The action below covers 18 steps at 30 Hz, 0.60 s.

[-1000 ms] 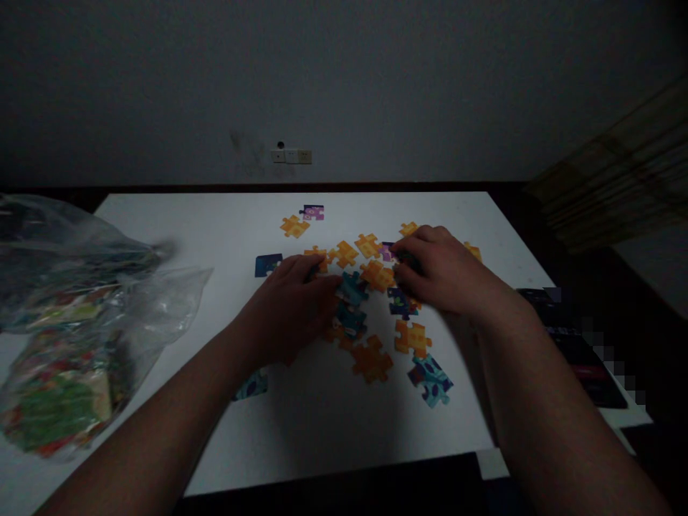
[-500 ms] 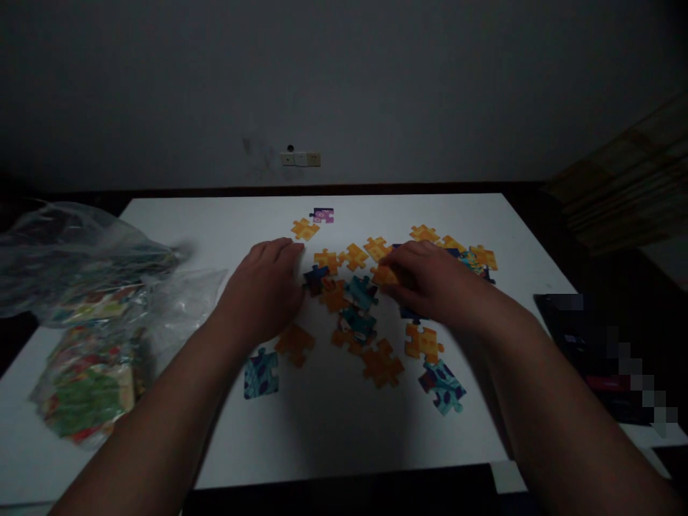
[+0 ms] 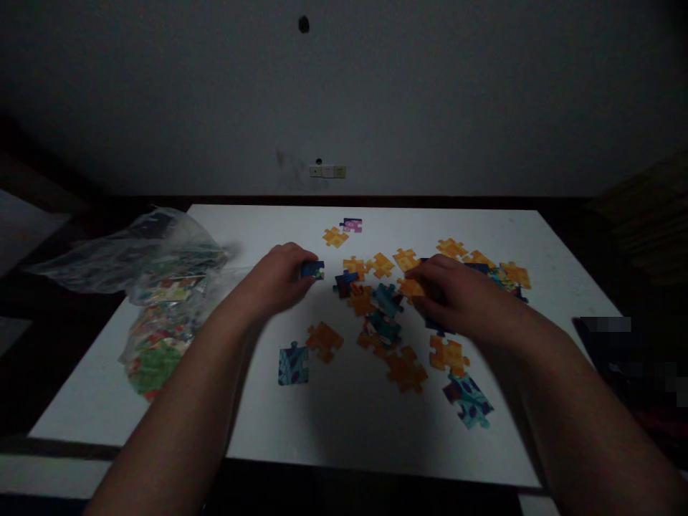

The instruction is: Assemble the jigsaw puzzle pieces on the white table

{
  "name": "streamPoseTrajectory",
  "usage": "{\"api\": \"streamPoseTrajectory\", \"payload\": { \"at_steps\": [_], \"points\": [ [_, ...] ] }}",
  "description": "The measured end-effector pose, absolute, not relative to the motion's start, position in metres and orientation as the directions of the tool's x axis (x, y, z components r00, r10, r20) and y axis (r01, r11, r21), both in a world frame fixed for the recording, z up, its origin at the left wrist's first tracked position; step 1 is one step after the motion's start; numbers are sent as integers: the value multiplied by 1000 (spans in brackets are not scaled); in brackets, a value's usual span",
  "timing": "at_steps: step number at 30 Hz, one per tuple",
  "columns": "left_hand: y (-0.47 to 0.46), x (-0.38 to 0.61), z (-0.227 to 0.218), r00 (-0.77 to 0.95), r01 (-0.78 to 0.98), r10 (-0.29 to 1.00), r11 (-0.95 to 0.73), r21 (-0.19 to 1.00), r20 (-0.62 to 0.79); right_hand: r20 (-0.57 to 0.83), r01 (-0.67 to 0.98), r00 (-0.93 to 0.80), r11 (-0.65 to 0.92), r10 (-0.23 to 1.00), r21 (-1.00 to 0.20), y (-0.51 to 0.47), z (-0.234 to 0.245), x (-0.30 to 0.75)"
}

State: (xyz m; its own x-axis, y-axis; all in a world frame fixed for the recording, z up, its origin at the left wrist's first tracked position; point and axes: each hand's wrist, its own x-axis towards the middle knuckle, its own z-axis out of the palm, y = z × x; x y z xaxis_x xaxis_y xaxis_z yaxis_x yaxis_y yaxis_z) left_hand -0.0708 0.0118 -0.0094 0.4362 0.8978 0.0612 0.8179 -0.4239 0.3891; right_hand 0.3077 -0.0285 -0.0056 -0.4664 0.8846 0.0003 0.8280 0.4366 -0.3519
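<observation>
My left hand [image 3: 283, 278] pinches a dark blue puzzle piece [image 3: 313, 270] between thumb and fingers, left of the loose pieces. My right hand [image 3: 448, 294] has its thumb and fingers closed on an orange puzzle piece [image 3: 411, 287] at the right of the pile. Between the hands lie a dark blue piece [image 3: 346, 282], a teal piece [image 3: 387, 299] and several orange pieces, some overlapping. Nearer me are a light blue leaf-patterned piece [image 3: 293, 365], an orange piece [image 3: 325, 341] and another leaf-patterned piece [image 3: 469, 401]. Some pieces are partly hidden by my right hand.
Clear plastic bags [image 3: 161, 294] with colourful contents lie on the left of the white table [image 3: 333, 437]. A purple piece [image 3: 352, 225] and an orange piece [image 3: 336, 237] lie farther back. Something dark [image 3: 607, 358] is at the right edge. A wall with sockets [image 3: 327, 172] stands behind.
The view has shifted, so the table appears farther right. My left hand has drawn slightly left, and the dark blue piece in it now shows. My right hand stays at the orange piece.
</observation>
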Motion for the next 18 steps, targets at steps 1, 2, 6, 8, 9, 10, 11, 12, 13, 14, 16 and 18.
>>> {"api": "streamPoseTrajectory", "payload": {
  "at_steps": [1, 2, 6, 8, 9, 10, 11, 12, 13, 14, 16, 18],
  "points": [
    [13, -68, -11, 441, 806, 896, -423, 414, 55, 15, 827, -466, 442, 884, -347, -28, -7, 308],
    [13, -64, -13, 439, 797, 897, -418, 436, 58, 33, 825, -468, 451, 883, -341, -28, -8, 307],
    [11, -48, -8, 412, 800, 909, -396, 450, 66, 106, 823, -461, 470, 881, -319, -25, -11, 304],
    [3, -47, 5, 425, 822, 905, -396, 409, 21, 123, 820, -466, 480, 876, -312, -24, -12, 302],
    [-4, -49, 13, 433, 837, 901, -397, 376, -13, 127, 815, -476, 491, 870, -309, -24, -12, 302],
    [-14, -52, 21, 435, 854, 899, -396, 338, -45, 128, 809, -489, 503, 863, -304, -23, -12, 301],
    [-27, -57, 28, 430, 871, 900, -392, 296, -74, 130, 804, -500, 514, 856, -300, -23, -12, 301],
    [-42, -62, 33, 420, 885, 903, -384, 262, -94, 130, 800, -508, 523, 851, -294, -23, -12, 300],
    [-60, -67, 36, 410, 893, 907, -378, 245, -94, 130, 798, -514, 528, 848, -289, -23, -12, 300],
    [-78, -72, 35, 401, 897, 912, -372, 238, -90, 127, 798, -518, 531, 846, -285, -23, -12, 299],
    [-117, -80, 23, 367, 903, 929, -345, 256, -43, 119, 801, -518, 529, 847, -280, -23, -12, 297],
    [-150, -85, 3, 329, 899, 943, -328, 291, 45, 114, 802, -517, 527, 848, -281, -23, -12, 296]
  ]
}}
